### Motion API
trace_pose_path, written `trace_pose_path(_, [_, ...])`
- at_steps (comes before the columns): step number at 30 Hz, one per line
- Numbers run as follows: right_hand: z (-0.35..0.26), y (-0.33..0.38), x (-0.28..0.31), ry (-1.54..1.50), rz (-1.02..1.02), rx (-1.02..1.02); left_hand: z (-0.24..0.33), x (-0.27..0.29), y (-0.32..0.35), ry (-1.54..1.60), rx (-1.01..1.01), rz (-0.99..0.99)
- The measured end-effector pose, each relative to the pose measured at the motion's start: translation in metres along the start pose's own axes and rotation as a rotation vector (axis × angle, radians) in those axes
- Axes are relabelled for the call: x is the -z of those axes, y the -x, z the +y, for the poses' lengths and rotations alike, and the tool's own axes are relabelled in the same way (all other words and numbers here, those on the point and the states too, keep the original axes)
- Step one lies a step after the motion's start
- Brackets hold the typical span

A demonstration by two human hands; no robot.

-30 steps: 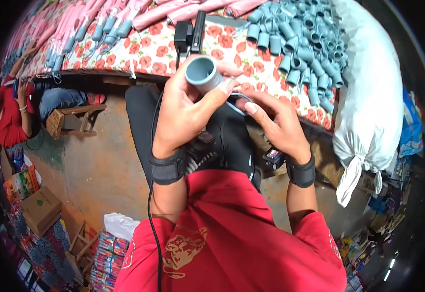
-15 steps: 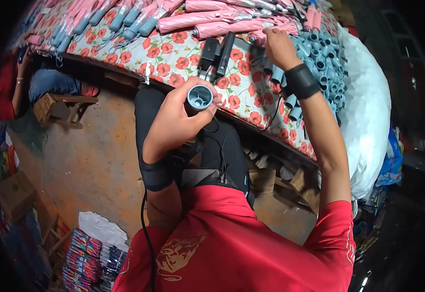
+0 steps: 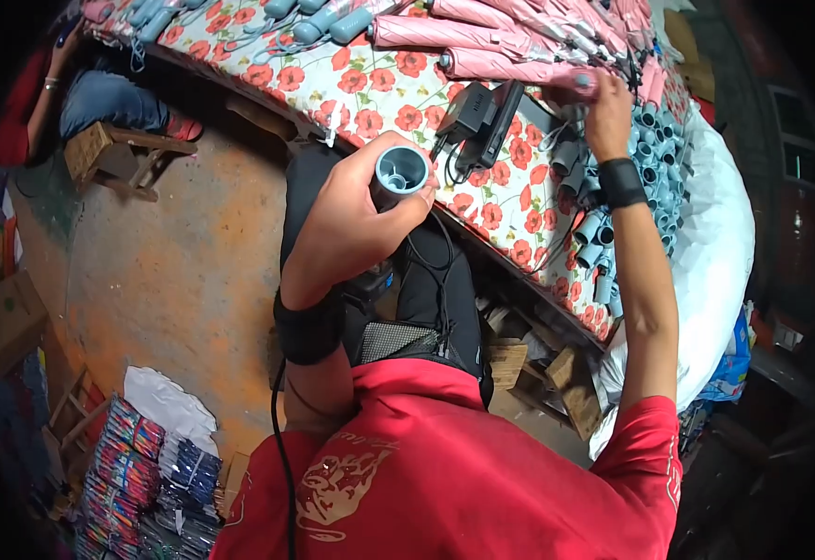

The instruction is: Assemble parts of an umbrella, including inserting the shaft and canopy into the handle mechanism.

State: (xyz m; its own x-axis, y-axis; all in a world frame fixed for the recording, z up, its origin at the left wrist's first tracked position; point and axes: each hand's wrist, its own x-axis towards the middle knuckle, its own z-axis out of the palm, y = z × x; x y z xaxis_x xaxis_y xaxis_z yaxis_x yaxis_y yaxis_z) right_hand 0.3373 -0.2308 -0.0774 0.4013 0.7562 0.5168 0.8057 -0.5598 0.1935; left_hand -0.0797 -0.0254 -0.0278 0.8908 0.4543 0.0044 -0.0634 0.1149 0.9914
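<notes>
My left hand [image 3: 356, 210] is wrapped round a blue-grey hollow umbrella handle [image 3: 402, 171], its open end facing up above my lap. Inside the cup a small round socket shows. Over the far right of the table, the fingers of my right hand [image 3: 607, 126] close on the end of a folded pink umbrella [image 3: 574, 82]; a greyish tip shows at that end. Close by my right wrist lies a heap of loose blue-grey handles [image 3: 655, 154]. More folded pink umbrellas [image 3: 482, 35] lie along the far side of the table.
A black box and a slim black device [image 3: 496, 126] with cables rest on the flowered tablecloth [image 3: 370, 93]. A large white sack [image 3: 711, 224] bulges beside the table on the right. At the left another person sits near a wooden stool [image 3: 132, 154]. Bundled packages [image 3: 127, 457] lie lower left.
My right hand has lifted the pink umbrella's end, which now points toward me. The left hand still holds the handle. The whole view has shifted, with the table appearing farther right.
</notes>
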Motion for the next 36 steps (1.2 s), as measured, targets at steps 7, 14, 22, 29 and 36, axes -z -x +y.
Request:
trace_pose_path(7, [0.030, 0.026, 0.118, -0.087, 0.369, -0.299, 0.011, -0.017, 0.003, 0.054, -0.087, -0.027])
trace_pose_path(14, [-0.020, 0.059, 0.242, -0.133, 0.768, -0.388, 0.033, -0.047, 0.016, 0.082, -0.151, -0.162])
trace_pose_path(22, [-0.120, 0.079, 0.355, -0.653, 0.936, -0.447, 0.039, -0.110, 0.036, 0.102, -0.359, -0.332])
trace_pose_path(29, [-0.181, 0.074, 0.349, -1.254, 0.659, -0.669, 0.034, -0.122, 0.062, 0.004, -0.100, -0.709])
trace_pose_path(36, [-0.204, 0.092, 0.328, -0.916, 0.223, -0.342, 0.059, -0.095, 0.069, 0.200, -0.129, -0.309])
